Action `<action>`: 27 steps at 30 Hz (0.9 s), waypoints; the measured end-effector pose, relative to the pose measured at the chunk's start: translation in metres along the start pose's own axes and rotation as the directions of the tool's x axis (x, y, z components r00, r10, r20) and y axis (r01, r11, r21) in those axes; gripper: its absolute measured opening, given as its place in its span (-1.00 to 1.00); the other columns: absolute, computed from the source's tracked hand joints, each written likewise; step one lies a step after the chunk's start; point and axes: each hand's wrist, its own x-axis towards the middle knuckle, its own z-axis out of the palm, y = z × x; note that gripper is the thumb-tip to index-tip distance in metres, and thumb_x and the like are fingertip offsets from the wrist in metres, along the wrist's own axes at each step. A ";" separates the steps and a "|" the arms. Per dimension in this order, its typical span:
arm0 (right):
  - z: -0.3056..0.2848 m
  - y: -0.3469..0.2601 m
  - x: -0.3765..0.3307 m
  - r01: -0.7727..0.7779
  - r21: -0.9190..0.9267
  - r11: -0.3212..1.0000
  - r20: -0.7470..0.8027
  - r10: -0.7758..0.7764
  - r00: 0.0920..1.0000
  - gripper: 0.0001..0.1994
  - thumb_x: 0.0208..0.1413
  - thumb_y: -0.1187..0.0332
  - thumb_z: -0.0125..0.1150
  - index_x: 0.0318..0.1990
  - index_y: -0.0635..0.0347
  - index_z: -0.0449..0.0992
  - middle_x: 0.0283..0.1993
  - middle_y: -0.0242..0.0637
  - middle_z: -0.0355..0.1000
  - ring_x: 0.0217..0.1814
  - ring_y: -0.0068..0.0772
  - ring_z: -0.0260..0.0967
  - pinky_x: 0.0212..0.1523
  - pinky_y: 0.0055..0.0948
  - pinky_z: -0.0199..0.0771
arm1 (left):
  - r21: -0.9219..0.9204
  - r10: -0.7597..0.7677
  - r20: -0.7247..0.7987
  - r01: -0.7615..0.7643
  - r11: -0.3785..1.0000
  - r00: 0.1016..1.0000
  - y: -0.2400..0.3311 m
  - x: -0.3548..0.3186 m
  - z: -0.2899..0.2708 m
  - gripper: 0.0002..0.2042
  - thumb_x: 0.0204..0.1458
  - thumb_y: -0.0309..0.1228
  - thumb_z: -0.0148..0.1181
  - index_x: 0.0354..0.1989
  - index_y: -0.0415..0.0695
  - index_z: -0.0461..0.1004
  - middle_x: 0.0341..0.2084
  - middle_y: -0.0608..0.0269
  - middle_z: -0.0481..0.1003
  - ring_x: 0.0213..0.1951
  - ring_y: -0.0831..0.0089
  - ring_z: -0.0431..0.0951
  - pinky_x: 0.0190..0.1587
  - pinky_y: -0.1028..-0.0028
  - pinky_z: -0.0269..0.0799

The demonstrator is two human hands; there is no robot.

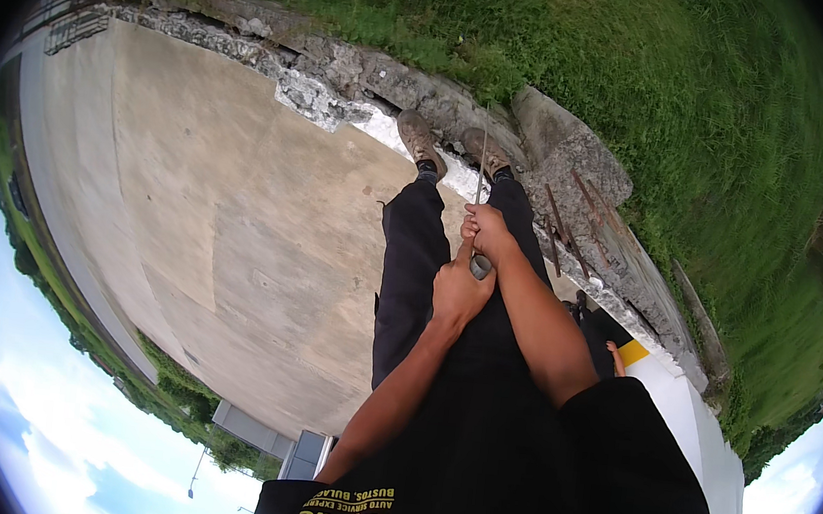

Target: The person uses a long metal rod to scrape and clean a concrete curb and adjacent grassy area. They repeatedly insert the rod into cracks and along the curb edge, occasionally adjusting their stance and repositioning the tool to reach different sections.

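My left hand [462, 290] is closed around a short grey cylinder [481, 267] with a round, hollow-looking end. Just beyond it, my right hand [486, 231] is pinched on a thin, pale line or rod [483, 160]; which of the two cannot be told. That thin thing runs straight away from my fingers and passes between my shoes. Both hands are close together in front of my dark trousers, the left nearer my body. Whether the cylinder and the thin thing are joined is hidden by my fingers.
My shoes [421, 143] stand on a broken concrete edge [369, 80]. Grass [668, 64] lies beyond it, a concrete slab [240, 181] to the left. Rusty bars [556, 216] stick out of rubble [579, 159] at right. Another person's hand [616, 358] shows near a white-and-yellow surface [633, 353].
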 end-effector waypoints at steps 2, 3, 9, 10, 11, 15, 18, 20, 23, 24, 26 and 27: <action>0.000 -0.017 0.016 0.068 -0.070 0.995 -0.049 -0.071 0.996 -0.79 0.39 0.39 0.12 -0.31 0.14 0.27 -0.57 -0.39 0.09 -0.70 -0.57 -0.08 -0.72 -0.41 -0.14 | -0.030 0.148 -0.037 -0.149 0.988 0.988 -0.007 0.020 0.015 -0.36 0.03 -0.30 0.40 0.32 -0.26 0.48 -0.29 -0.27 0.68 -0.23 -0.17 0.74 -0.11 0.05 0.67; 0.017 -0.023 0.007 0.194 -0.155 0.969 -0.045 -0.203 0.978 -0.77 0.39 0.38 0.14 -0.34 0.14 0.27 -0.57 -0.39 0.10 -0.71 -0.55 -0.06 -0.72 -0.41 -0.15 | -0.031 0.196 -0.074 -0.199 0.980 0.978 -0.019 0.030 0.021 -0.34 0.02 -0.30 0.42 0.34 -0.25 0.47 -0.29 -0.26 0.68 -0.24 -0.16 0.74 -0.12 0.04 0.67; 0.053 -0.109 -0.006 0.575 -0.080 0.814 0.025 -0.575 0.818 -0.76 0.48 0.33 0.10 0.17 0.20 0.48 -0.52 -0.46 0.17 -0.67 -0.64 0.00 -0.73 -0.51 -0.06 | -0.266 0.514 -0.203 -0.553 0.790 0.833 -0.035 0.117 0.051 -0.29 -0.12 -0.52 0.42 0.35 -0.22 0.45 -0.16 0.05 0.67 -0.28 0.19 0.74 -0.20 0.29 0.69; 0.059 -0.113 -0.003 0.601 -0.093 0.794 0.037 -0.601 0.799 -0.76 0.49 0.33 0.09 0.18 0.20 0.48 -0.52 -0.46 0.17 -0.68 -0.64 0.00 -0.73 -0.51 -0.06 | -0.281 0.530 -0.245 -0.583 0.763 0.812 -0.036 0.126 0.053 -0.30 -0.12 -0.54 0.42 0.34 -0.22 0.45 -0.17 0.05 0.67 -0.29 0.20 0.74 -0.20 0.29 0.68; 0.066 -0.114 0.001 0.625 -0.104 0.773 0.051 -0.624 0.780 -0.75 0.49 0.34 0.08 0.19 0.20 0.47 -0.52 -0.47 0.17 -0.68 -0.64 -0.01 -0.73 -0.51 -0.06 | -0.292 0.542 -0.288 -0.612 0.735 0.789 -0.040 0.134 0.053 -0.30 -0.12 -0.55 0.41 0.34 -0.23 0.45 -0.19 0.06 0.66 -0.30 0.20 0.73 -0.21 0.29 0.68; 0.051 -0.087 0.058 0.586 -0.140 0.798 0.009 -0.591 0.807 -0.75 0.49 0.36 0.03 0.19 0.23 0.47 -0.52 -0.46 0.18 -0.68 -0.64 -0.01 -0.73 -0.51 -0.05 | -0.445 0.377 -0.190 -0.421 0.790 0.907 -0.075 0.144 0.069 -0.35 -0.08 -0.55 0.40 0.30 -0.19 0.45 -0.36 0.03 0.64 -0.34 0.12 0.72 -0.23 0.24 0.64; 0.047 -0.064 0.093 0.463 -0.188 0.866 -0.013 -0.474 0.880 -0.74 0.45 0.43 0.01 0.17 0.31 0.45 -0.51 -0.45 0.19 -0.68 -0.64 0.00 -0.72 -0.52 -0.06 | -0.476 0.227 -0.133 -0.263 0.839 0.965 -0.095 0.147 0.076 -0.38 -0.04 -0.51 0.40 0.29 -0.18 0.45 -0.41 -0.02 0.62 -0.36 0.02 0.71 -0.21 0.17 0.63; 0.042 -0.056 0.112 0.362 -0.204 0.910 -0.018 -0.373 0.928 -0.75 0.46 0.43 -0.02 0.16 0.34 0.44 -0.49 -0.44 0.19 -0.64 -0.64 0.00 -0.68 -0.53 -0.03 | -0.483 0.081 -0.102 -0.120 0.868 0.992 -0.094 0.147 0.080 -0.37 -0.02 -0.48 0.40 0.31 -0.20 0.44 -0.37 -0.11 0.64 -0.31 -0.04 0.73 -0.17 0.14 0.64; 0.035 -0.043 0.129 0.234 -0.240 0.942 -0.047 -0.252 0.967 -0.80 0.47 0.44 -0.05 0.07 0.36 0.45 -0.45 -0.43 0.20 -0.59 -0.63 0.02 -0.64 -0.53 -0.01 | -0.446 0.010 -0.132 -0.068 0.893 0.991 -0.098 0.147 0.090 -0.35 -0.01 -0.44 0.40 0.34 -0.24 0.42 -0.28 -0.25 0.66 -0.23 -0.10 0.75 -0.12 0.11 0.65; 0.032 -0.038 0.135 0.220 -0.266 0.938 -0.064 -0.245 0.967 -0.83 0.44 0.46 -0.02 -0.01 0.35 0.47 -0.44 -0.41 0.23 -0.61 -0.63 0.03 -0.65 -0.52 -0.03 | -0.426 0.019 -0.155 -0.084 0.901 0.988 -0.099 0.147 0.095 -0.34 -0.01 -0.43 0.41 0.35 -0.26 0.42 -0.25 -0.30 0.66 -0.20 -0.12 0.75 -0.10 0.10 0.66; 0.022 -0.041 0.148 0.209 -0.313 0.926 -0.091 -0.249 0.964 -0.87 0.38 0.47 0.02 -0.14 0.32 0.49 -0.45 -0.39 0.25 -0.62 -0.61 0.04 -0.67 -0.50 -0.04 | -0.429 0.045 -0.163 -0.112 0.896 0.986 -0.103 0.147 0.105 -0.32 -0.02 -0.45 0.41 0.37 -0.27 0.41 -0.14 -0.34 0.66 -0.12 -0.14 0.75 -0.08 0.11 0.66; 0.023 -0.044 0.147 0.245 -0.309 0.919 -0.100 -0.287 0.953 -0.87 0.37 0.46 0.03 -0.13 0.31 0.49 -0.46 -0.40 0.25 -0.63 -0.62 0.04 -0.67 -0.49 -0.04 | -0.424 0.044 -0.170 -0.113 0.898 0.984 -0.107 0.146 0.108 -0.31 -0.02 -0.47 0.41 0.38 -0.28 0.41 -0.09 -0.36 0.66 -0.09 -0.15 0.75 -0.07 0.12 0.67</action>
